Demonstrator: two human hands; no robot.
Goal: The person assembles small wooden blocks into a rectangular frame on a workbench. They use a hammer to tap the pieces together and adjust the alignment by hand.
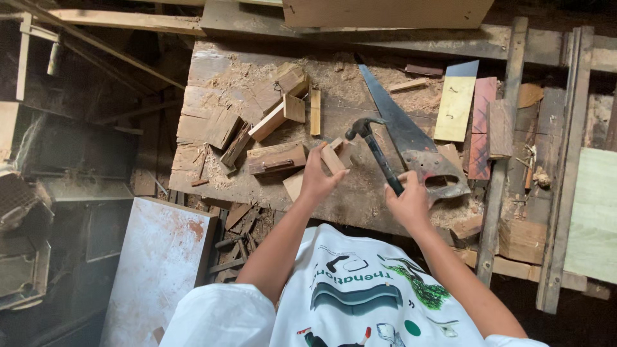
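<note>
You stand over a worn wooden tabletop (360, 205) littered with sawdust and offcuts, in a dim workshop with timber stacked round it. Nearest you, by your left leg, a pale rust-stained panel (157, 257) leans below the tabletop edge. Your left hand (316, 180) reaches over the near edge, its fingers (319, 153) closed round a small wooden block (335, 156), holding it just above the surface. Your right hand (407, 200) is close beside it, fingers wrapped tight on the dark handle of a claw hammer (375, 146); the hammer's head is raised and points toward the block, just apart from it. Just right of the hammer lies a handsaw (402, 125), its handle near your right hand and its blade running away toward the far edge. Left of the block a flat brown wood piece (277, 158) lies on the tabletop, and beyond it several lighter offcuts (277, 117) sit in sawdust. Farther right a yellow-painted board (456, 106) lies next to a reddish strip (482, 125)
</note>
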